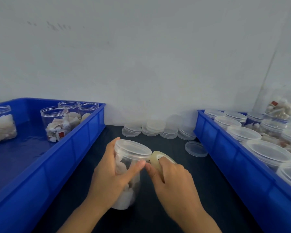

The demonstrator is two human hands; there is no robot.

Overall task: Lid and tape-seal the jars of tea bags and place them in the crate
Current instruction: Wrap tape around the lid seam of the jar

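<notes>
A clear plastic jar of tea bags (124,195) stands on the dark table in the middle, with a translucent lid (133,148) on top. My left hand (111,174) grips the jar's side, its thumb pressing just under the lid's rim. My right hand (171,180) holds a roll of clear tape (158,158) against the jar's right side at lid height. The two thumbs nearly touch.
The blue crate on the left (84,137) holds several open jars of tea bags (57,125). The blue crate on the right (225,157) is packed with lidded jars (267,152). Loose lids (154,128) lie stacked by the wall, one (196,148) nearer.
</notes>
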